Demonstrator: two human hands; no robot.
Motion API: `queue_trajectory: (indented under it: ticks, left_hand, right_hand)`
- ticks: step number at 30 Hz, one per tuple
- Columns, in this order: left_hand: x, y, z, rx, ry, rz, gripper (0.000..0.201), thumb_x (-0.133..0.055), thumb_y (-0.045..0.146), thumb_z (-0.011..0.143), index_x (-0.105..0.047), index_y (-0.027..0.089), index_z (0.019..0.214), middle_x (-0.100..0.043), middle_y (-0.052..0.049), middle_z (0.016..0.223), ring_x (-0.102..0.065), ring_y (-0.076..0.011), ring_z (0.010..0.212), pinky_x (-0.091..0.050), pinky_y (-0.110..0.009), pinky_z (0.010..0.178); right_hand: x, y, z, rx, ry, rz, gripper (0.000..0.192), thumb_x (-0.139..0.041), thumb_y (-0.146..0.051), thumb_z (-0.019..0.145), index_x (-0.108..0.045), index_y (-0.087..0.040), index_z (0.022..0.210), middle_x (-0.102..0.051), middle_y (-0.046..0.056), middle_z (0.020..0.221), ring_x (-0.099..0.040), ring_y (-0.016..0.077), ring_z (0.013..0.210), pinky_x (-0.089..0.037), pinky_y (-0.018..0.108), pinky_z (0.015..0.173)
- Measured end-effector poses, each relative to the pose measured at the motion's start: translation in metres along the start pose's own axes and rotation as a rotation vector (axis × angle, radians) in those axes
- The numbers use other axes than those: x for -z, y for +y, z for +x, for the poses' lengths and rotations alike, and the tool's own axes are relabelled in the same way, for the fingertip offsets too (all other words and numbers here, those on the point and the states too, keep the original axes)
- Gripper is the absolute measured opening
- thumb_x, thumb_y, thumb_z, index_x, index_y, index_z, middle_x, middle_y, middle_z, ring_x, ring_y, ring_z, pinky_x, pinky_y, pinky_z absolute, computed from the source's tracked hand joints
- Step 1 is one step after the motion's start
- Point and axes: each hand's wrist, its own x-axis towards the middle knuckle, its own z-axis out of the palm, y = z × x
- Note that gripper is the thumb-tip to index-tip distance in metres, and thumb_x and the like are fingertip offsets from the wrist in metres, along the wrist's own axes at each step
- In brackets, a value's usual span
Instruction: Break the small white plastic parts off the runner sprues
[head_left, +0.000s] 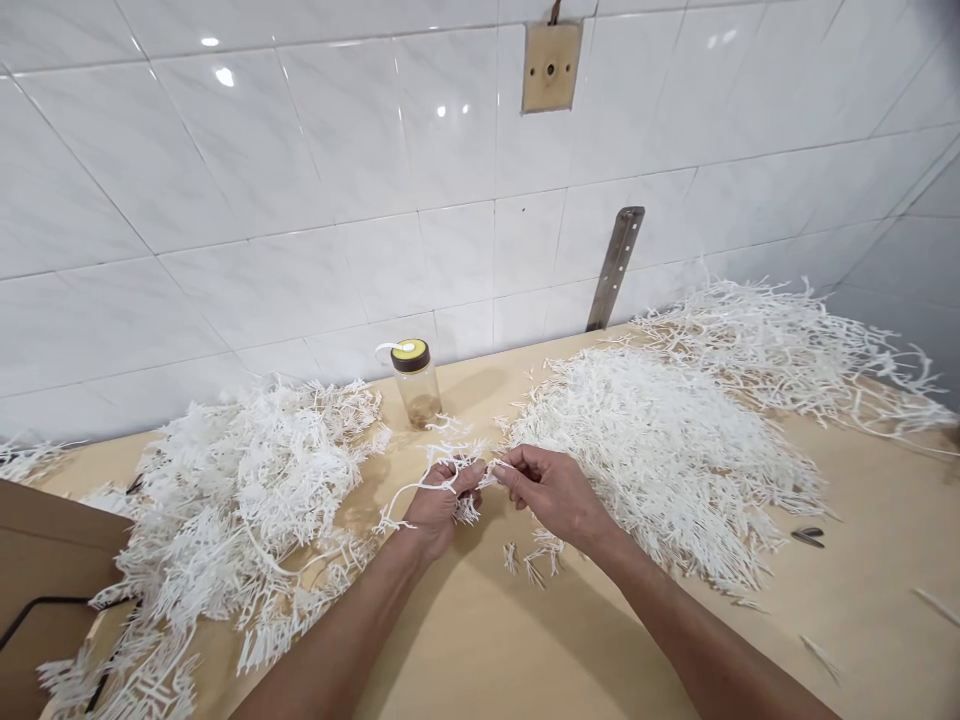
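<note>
- Both hands meet just in front of the bottle (417,383), the small clear one with the yellow-topped brown cap standing on the counter (525,640).
- The left hand (435,510) is closed around a branched white plastic piece (450,478); a thin loop of it curls out to the bottle's near left, and short prongs hang below the fist.
- The right hand (551,490) pinches the same piece at its right end, thumb and forefinger closed on a thin stem, the other fingers curled loosely.
- So the piece is held up between the two hands, just clear of the counter, nearer to us than the bottle.
- Left of the bottle: a tangled pile (247,510) of branched white pieces, loose and springy, spilling toward a cardboard box (52,560) at the edge.
- Right of the bottle: a denser heap (660,460) of short straight white sticks, with a thinner, stringier spread (787,340) beyond it against the tiled wall.
- A few small bits lie on the counter below the right hand.
- My read: the work is well under way. The stick heap is already large, but the tangled pile left of the bottle is big too, so plenty is left.
- A small dark tool (808,537), clip-like, lies far right of the bottle; I can't make out exactly what it is.
</note>
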Motion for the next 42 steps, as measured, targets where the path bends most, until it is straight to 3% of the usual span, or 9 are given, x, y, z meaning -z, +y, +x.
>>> queue_trajectory:
  ticks: [4,9,12,19,26,29,34,38,42]
  left_hand:
    - [0.003,-0.003,0.004,-0.011,0.051,0.079,0.045,-0.088,0.048,0.056,-0.060,0.014,0.061,-0.049,0.003,0.053,-0.040,-0.0071,0.048,-0.030,-0.023,0.048]
    - [0.005,-0.005,0.004,-0.097,0.007,0.205,0.049,-0.082,0.055,0.064,-0.056,0.015,0.055,-0.045,0.003,0.051,-0.037,-0.0072,0.048,-0.028,-0.023,0.049]
    - [0.005,-0.004,0.002,-0.081,-0.034,0.233,0.050,-0.080,0.057,0.065,-0.054,0.015,0.053,-0.042,0.004,0.048,-0.032,-0.0062,0.046,-0.022,-0.023,0.046]
    - [0.006,-0.004,0.002,0.014,-0.054,0.114,0.044,-0.086,0.050,0.059,-0.062,0.014,0.058,-0.049,0.001,0.053,-0.040,-0.0072,0.048,-0.027,-0.023,0.048]
    - [0.008,-0.007,0.002,0.011,-0.084,0.104,0.046,-0.086,0.051,0.061,-0.060,0.013,0.056,-0.048,0.002,0.052,-0.039,-0.0064,0.047,-0.027,-0.023,0.046]
    - [0.008,-0.012,0.000,0.045,-0.126,0.097,0.044,-0.084,0.050,0.064,-0.063,0.012,0.060,-0.052,0.000,0.055,-0.044,-0.0081,0.049,-0.033,-0.023,0.049]
    - [0.003,-0.017,-0.003,0.028,-0.056,0.004,0.035,-0.091,0.038,0.057,-0.067,0.014,0.065,-0.063,-0.002,0.064,-0.057,-0.0127,0.060,-0.045,-0.025,0.058]
    - [0.003,-0.018,0.002,0.081,-0.003,-0.069,0.036,-0.091,0.038,0.058,-0.066,0.012,0.063,-0.061,-0.002,0.058,-0.055,-0.0111,0.052,-0.043,-0.024,0.052]
    - [0.005,-0.018,0.008,0.089,0.048,-0.198,0.040,-0.094,0.035,0.050,-0.065,0.012,0.064,-0.057,0.002,0.055,-0.050,-0.0071,0.046,-0.039,-0.021,0.047]
  right_hand:
    - [0.000,-0.004,-0.002,0.031,-0.095,0.020,0.031,-0.059,-0.051,0.086,-0.067,-0.021,0.086,-0.067,0.001,0.073,-0.061,0.0150,0.059,-0.053,0.027,0.055]
    - [0.001,-0.002,0.003,-0.012,-0.074,-0.059,0.031,-0.055,-0.048,0.089,-0.063,-0.020,0.076,-0.061,-0.001,0.060,-0.060,0.0145,0.052,-0.053,0.027,0.052]
    - [0.003,0.002,0.006,-0.011,-0.062,-0.072,0.027,-0.056,-0.044,0.087,-0.064,-0.020,0.077,-0.061,-0.001,0.060,-0.060,0.0145,0.053,-0.053,0.026,0.050]
    - [0.008,0.000,0.009,0.035,0.015,-0.109,0.021,-0.061,-0.039,0.084,-0.068,-0.021,0.078,-0.064,0.000,0.068,-0.060,0.0155,0.059,-0.053,0.026,0.050]
    - [0.006,-0.003,0.002,-0.061,-0.057,-0.022,0.023,-0.056,-0.041,0.088,-0.063,-0.020,0.080,-0.061,-0.002,0.067,-0.062,0.0139,0.050,-0.048,0.027,0.053]
    - [0.005,0.000,0.001,0.013,0.049,-0.133,0.021,-0.055,-0.037,0.088,-0.061,-0.021,0.076,-0.060,-0.001,0.065,-0.059,0.0156,0.054,-0.045,0.028,0.055]
    - [0.013,0.004,0.010,0.252,0.423,-0.463,0.022,-0.049,-0.028,0.090,-0.051,-0.022,0.070,-0.060,0.003,0.069,-0.053,0.0175,0.061,-0.041,0.031,0.060]
    - [0.015,0.005,0.013,0.220,0.362,-0.502,0.015,-0.049,-0.022,0.088,-0.054,-0.021,0.074,-0.062,0.003,0.074,-0.056,0.0171,0.063,-0.042,0.031,0.062]
    - [0.008,0.005,0.008,0.156,0.270,-0.467,0.018,-0.051,-0.020,0.085,-0.064,-0.019,0.097,-0.068,0.006,0.101,-0.057,0.0134,0.060,-0.046,0.032,0.065]
